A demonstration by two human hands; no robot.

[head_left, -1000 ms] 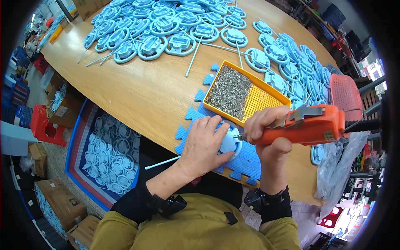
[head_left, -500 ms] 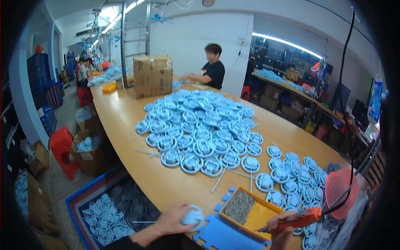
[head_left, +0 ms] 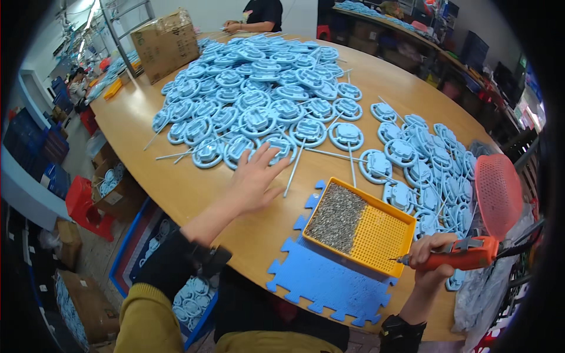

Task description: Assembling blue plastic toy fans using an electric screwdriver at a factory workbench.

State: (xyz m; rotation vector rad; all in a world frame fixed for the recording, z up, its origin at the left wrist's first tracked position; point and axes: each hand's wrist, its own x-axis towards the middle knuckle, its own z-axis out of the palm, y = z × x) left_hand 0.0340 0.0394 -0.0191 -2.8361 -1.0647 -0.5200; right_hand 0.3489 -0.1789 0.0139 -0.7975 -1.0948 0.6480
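Observation:
My left hand (head_left: 254, 179) reaches over the table with its fingers spread and nothing in them. Its fingertips are at the near edge of a big heap of light blue round plastic parts (head_left: 257, 119), several with thin sticks poking out. In my right hand (head_left: 432, 254) is an orange electric screwdriver (head_left: 462, 255), its bit pointing left at the rim of a yellow tray (head_left: 405, 240). Small metal screws (head_left: 335, 217) fill the left part of that tray. Under the tray's near side lies a blue foam mat (head_left: 329, 283) with jigsaw edges.
A second group of blue parts (head_left: 421, 156) lies to the right, beside a pink mesh basket (head_left: 499, 194). A cardboard box (head_left: 166, 44) stands at the far left of the table (head_left: 132, 126). Below its left edge is a bin (head_left: 126, 259) of parts. Across the table sits another person (head_left: 263, 15).
My left hand has let go of the blue part it held near the table edge and moved forward to the heap, opening. The view has tipped downward. The screwdriver stays in my right hand.

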